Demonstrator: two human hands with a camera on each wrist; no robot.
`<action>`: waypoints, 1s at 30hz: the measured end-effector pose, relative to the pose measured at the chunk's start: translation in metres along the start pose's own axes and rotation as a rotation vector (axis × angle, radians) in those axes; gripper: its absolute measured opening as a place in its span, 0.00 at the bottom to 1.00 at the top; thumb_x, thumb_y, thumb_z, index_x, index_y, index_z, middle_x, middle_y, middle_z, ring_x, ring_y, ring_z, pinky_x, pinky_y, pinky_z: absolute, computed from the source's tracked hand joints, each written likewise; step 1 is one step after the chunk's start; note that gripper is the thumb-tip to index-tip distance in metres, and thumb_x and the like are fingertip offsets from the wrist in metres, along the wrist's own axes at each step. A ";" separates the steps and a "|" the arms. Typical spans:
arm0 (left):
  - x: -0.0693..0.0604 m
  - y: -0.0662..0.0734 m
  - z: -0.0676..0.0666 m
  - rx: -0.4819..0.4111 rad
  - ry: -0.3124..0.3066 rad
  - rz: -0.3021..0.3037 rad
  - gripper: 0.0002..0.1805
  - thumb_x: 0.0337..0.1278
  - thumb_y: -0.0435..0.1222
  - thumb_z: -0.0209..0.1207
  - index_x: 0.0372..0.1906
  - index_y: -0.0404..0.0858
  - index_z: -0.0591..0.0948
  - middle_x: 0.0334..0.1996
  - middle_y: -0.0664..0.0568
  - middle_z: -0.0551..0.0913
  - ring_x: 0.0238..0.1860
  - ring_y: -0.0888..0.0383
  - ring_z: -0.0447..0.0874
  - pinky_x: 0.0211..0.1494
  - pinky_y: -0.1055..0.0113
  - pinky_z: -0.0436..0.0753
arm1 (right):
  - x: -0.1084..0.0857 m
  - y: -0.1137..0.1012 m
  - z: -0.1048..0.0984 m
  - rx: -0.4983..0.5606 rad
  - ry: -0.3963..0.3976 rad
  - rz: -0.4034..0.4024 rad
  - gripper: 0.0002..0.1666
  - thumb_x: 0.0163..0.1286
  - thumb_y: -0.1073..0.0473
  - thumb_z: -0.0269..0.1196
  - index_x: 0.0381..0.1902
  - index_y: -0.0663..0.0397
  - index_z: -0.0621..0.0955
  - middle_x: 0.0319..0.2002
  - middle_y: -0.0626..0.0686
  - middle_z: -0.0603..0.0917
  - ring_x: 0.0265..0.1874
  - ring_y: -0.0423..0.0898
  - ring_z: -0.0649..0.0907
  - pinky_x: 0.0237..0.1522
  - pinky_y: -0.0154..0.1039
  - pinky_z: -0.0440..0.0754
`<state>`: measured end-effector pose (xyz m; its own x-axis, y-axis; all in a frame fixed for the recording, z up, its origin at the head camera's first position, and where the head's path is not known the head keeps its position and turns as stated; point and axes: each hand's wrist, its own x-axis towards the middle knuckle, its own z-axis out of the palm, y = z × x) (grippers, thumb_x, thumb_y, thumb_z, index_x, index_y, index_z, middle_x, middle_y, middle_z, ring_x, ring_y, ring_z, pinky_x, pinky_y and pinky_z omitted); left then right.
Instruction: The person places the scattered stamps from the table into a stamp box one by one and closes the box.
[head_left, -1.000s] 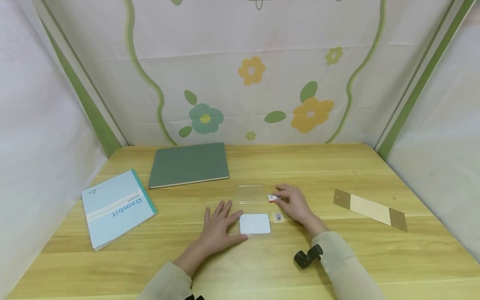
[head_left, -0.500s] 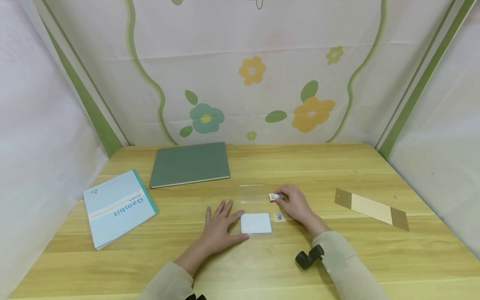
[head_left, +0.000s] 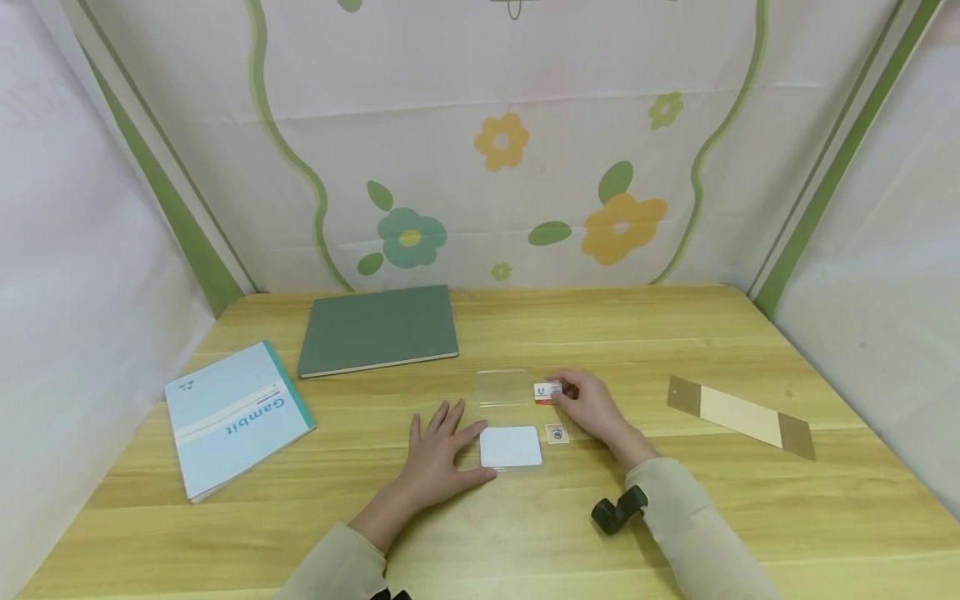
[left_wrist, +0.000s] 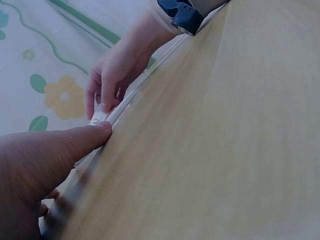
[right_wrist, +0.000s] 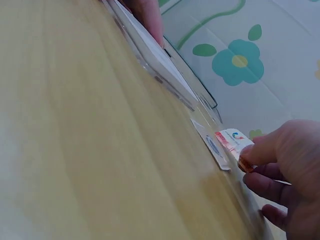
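My right hand [head_left: 588,404] pinches a small white-and-red printed card [head_left: 544,392] by its right end, thumb on top. A blue mark shows on the card's face in the right wrist view. Below it lies a small square picture piece [head_left: 557,433], like a stamp, flat on the table. My left hand [head_left: 437,462] rests with fingers spread, thumb and index finger at the left corners of a white card stack in a clear case [head_left: 511,447]. In the left wrist view the thumb [left_wrist: 92,140] touches the case's edge. A clear plastic lid [head_left: 502,387] lies just beyond the stack.
A dark green hardcover book [head_left: 379,330] lies at the back left. The light blue notebook [head_left: 236,417] is at the left edge. A cream-and-brown strip [head_left: 741,417] lies on the right. The wooden table [head_left: 600,558] meets a flowered cloth [head_left: 517,192] behind.
The printed card has turned in my right fingers, with more of its face showing now, and has shifted slightly left beside the clear lid. My left hand stays in place.
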<state>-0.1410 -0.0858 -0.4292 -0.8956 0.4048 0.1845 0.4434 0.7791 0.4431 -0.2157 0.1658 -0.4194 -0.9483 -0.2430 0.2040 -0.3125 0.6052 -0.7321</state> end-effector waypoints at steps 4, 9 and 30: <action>0.000 0.000 0.000 -0.003 0.003 0.003 0.36 0.40 0.62 0.53 0.57 0.49 0.70 0.62 0.42 0.55 0.63 0.45 0.44 0.54 0.39 0.35 | -0.003 -0.008 0.001 0.064 0.002 0.002 0.14 0.56 0.67 0.60 0.42 0.57 0.79 0.31 0.51 0.77 0.28 0.44 0.74 0.31 0.36 0.73; 0.000 0.000 0.000 0.006 -0.001 0.000 0.37 0.40 0.62 0.53 0.57 0.49 0.70 0.62 0.42 0.55 0.63 0.45 0.44 0.54 0.39 0.36 | -0.010 -0.025 0.005 0.205 -0.027 -0.023 0.11 0.55 0.66 0.60 0.39 0.56 0.80 0.28 0.50 0.77 0.29 0.46 0.75 0.31 0.38 0.73; 0.000 0.001 -0.002 0.016 -0.008 -0.001 0.36 0.41 0.62 0.53 0.56 0.49 0.70 0.62 0.42 0.56 0.63 0.45 0.44 0.54 0.39 0.35 | -0.035 -0.051 0.043 0.047 -0.142 -0.174 0.07 0.53 0.67 0.62 0.31 0.54 0.81 0.28 0.43 0.77 0.28 0.41 0.73 0.31 0.34 0.72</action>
<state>-0.1409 -0.0856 -0.4272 -0.8955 0.4084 0.1768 0.4435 0.7868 0.4291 -0.1638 0.1108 -0.4174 -0.8620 -0.4473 0.2384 -0.4648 0.5100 -0.7238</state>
